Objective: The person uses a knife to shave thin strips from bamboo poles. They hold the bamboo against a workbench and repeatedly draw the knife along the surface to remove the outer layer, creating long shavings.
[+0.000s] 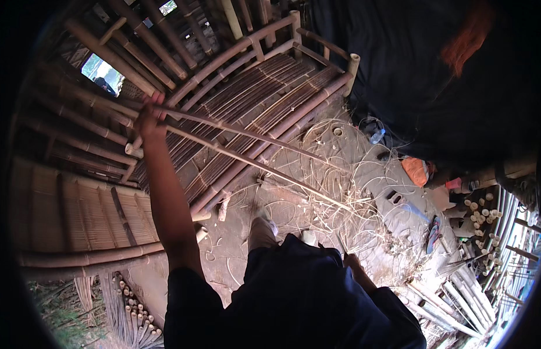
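Note:
My left hand [151,119] is stretched far out to the upper left, its fingers closed around long split bamboo strips. One bamboo strip [259,164] slants down to the right, its far end over the shavings on the floor. A second bamboo strip [247,132] runs above it and spreads away from it. Low in front of my body is my right hand [353,263], partly covered by my dark clothing. A thin, narrow, blade-like thing [341,243] sticks up beside it; its kind is too small to tell, and the fingers barely show.
A bamboo bench [264,93] stands beyond the strips, with a bamboo wall to the left. Curled shavings [363,212] litter the ground. A handsaw [405,203], an orange bag [416,170] and a plastic bottle [377,136] lie right. Cut bamboo [465,296] is piled lower right.

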A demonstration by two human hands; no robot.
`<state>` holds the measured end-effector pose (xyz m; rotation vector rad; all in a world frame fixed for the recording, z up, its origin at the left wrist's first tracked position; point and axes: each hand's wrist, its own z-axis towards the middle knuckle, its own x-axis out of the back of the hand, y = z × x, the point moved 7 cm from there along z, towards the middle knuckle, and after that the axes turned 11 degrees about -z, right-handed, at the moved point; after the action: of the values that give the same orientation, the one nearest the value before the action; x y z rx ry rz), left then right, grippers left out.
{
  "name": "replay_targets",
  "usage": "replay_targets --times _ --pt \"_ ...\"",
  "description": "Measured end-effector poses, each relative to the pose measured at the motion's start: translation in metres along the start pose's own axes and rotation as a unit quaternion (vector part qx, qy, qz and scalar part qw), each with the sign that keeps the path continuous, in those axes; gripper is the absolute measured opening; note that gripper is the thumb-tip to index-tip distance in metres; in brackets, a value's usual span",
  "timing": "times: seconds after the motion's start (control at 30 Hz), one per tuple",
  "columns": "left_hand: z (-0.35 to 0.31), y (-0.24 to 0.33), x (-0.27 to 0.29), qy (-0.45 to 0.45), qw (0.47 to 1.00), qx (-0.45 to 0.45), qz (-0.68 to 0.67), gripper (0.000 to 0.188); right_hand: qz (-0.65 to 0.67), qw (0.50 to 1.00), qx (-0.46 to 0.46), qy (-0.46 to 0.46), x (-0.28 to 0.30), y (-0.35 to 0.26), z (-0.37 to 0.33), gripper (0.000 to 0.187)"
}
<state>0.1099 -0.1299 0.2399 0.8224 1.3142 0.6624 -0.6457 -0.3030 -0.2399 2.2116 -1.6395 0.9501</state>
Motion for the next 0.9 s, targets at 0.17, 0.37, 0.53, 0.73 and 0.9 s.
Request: replay_targets --times 0.17,0.37,0.53,0.73,0.9 --pt "0.084 -0.023 0.196 0.122 0.985 -0.051 -0.114 0.025 0.054 0.981 -0.154 -0.108 0.041 -0.03 -0.061 0.041" --pt "0.13 -0.1 0.32 0.318 0.948 0.002 0.024 0.044 0.041 0.986 -0.136 -0.089 0.058 -0.084 -0.024 0.03" --pt "0.185 -0.135 0.365 0.236 0.701 0.223 0.635 0.068 0.057 0.981 -0.172 -0.066 0.094 -0.187 0.026 0.029" --pt "0.254 -0.19 0.413 0.038 0.575 0.178 0.798 0.059 -0.089 0.983 0.113 0.118 0.158 -0.376 0.088 0.03" --pt "0.22 -0.212 0.442 -0.026 0.612 0.051 0.789 0.055 0.128 0.99 -0.013 -0.061 0.169 -0.464 0.102 0.03"
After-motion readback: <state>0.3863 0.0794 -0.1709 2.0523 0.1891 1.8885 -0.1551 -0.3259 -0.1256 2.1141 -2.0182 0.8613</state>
